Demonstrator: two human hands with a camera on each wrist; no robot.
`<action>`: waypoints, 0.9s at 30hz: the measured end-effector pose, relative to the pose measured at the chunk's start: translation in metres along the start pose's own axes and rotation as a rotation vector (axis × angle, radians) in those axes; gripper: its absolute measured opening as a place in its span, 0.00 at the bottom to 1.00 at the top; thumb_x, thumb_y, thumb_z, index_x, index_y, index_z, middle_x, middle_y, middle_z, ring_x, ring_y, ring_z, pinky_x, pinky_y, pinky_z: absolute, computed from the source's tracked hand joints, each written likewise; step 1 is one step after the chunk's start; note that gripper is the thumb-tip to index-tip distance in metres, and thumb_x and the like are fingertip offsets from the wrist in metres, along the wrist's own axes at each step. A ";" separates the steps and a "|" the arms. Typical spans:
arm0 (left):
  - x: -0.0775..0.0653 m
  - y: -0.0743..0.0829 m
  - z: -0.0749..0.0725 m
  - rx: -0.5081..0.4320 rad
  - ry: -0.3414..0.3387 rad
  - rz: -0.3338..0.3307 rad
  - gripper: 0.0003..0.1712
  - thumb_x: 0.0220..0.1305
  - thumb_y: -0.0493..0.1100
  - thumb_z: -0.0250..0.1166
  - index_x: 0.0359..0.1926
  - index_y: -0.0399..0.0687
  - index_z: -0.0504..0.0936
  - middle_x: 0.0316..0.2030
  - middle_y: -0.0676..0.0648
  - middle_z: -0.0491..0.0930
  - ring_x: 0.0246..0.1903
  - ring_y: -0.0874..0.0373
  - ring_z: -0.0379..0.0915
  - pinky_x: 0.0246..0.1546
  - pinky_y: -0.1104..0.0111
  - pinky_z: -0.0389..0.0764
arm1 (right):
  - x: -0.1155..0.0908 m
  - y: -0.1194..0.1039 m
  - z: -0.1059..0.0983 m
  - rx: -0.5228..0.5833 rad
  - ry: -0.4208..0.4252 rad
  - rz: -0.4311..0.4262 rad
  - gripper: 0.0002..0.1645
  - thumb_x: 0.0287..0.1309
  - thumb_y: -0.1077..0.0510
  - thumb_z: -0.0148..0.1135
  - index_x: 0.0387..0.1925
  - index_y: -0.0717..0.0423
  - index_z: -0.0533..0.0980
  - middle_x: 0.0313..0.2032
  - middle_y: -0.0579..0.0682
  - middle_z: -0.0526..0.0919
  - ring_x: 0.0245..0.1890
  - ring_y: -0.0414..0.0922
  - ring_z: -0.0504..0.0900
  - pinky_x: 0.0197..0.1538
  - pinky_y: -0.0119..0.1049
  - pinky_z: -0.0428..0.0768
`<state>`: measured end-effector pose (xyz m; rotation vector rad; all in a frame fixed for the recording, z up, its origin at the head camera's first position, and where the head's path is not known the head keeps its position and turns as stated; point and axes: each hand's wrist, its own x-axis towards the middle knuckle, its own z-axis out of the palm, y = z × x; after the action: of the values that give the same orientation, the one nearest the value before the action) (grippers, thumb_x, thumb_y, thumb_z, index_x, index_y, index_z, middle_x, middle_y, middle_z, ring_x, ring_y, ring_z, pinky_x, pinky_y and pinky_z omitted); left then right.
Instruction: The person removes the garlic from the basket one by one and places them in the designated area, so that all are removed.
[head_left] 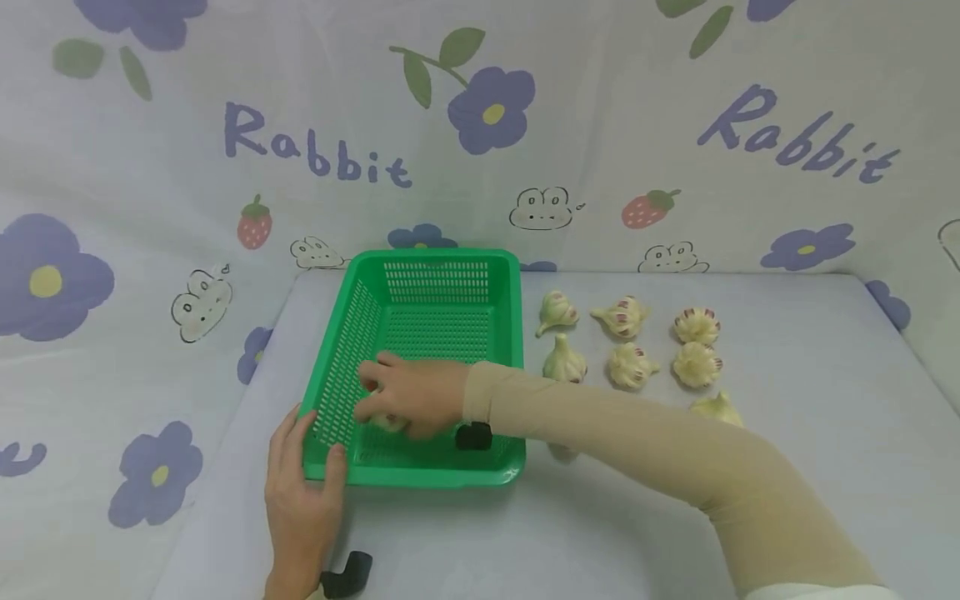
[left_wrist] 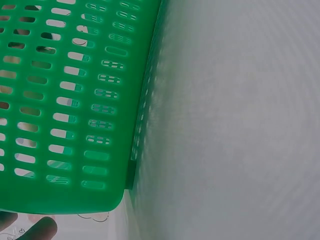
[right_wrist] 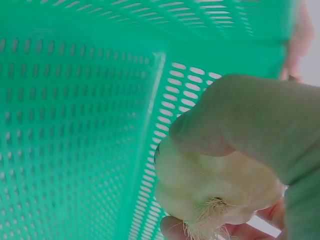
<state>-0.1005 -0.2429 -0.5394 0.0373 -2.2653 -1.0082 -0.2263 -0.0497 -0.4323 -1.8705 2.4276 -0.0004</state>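
Observation:
A pale garlic bulb is held between the thumb and fingers of my right hand, low inside the green plastic basket. In the right wrist view its stringy root end shows below the thumb. The bulb is close to the slotted side wall and partly covered by the fingers in the head view. My left hand rests at the near left corner of the basket, its fingers laid along the left rim and its thumb at the front rim. In the left wrist view, two fingertips show past the basket's edge.
Right of the basket, several garlic bulbs stand in loose rows on the white table. Another bulb is partly behind the right sleeve. A patterned cloth hangs behind the table.

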 end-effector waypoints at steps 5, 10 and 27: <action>0.000 -0.001 0.002 -0.021 0.029 0.043 0.32 0.64 0.36 0.69 0.69 0.43 0.76 0.70 0.42 0.72 0.69 0.43 0.70 0.68 0.82 0.60 | -0.016 0.001 -0.016 0.010 0.047 0.007 0.32 0.58 0.66 0.65 0.62 0.39 0.77 0.56 0.49 0.71 0.51 0.46 0.66 0.41 0.27 0.70; 0.001 -0.003 0.003 -0.034 0.037 0.056 0.32 0.63 0.36 0.69 0.68 0.42 0.77 0.70 0.41 0.73 0.69 0.43 0.70 0.67 0.83 0.59 | -0.033 -0.001 -0.029 -0.002 0.115 0.007 0.31 0.59 0.66 0.65 0.61 0.39 0.77 0.55 0.50 0.71 0.53 0.46 0.68 0.40 0.27 0.75; -0.001 -0.001 0.004 -0.022 0.039 0.022 0.31 0.65 0.36 0.67 0.69 0.43 0.76 0.71 0.43 0.72 0.69 0.44 0.70 0.68 0.80 0.61 | -0.097 -0.001 -0.029 -0.003 0.296 0.009 0.33 0.55 0.69 0.69 0.61 0.45 0.79 0.51 0.52 0.72 0.49 0.47 0.68 0.44 0.31 0.76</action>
<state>-0.1017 -0.2408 -0.5425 0.0220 -2.2141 -1.0120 -0.2021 0.0424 -0.3970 -1.9864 2.6201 -0.2934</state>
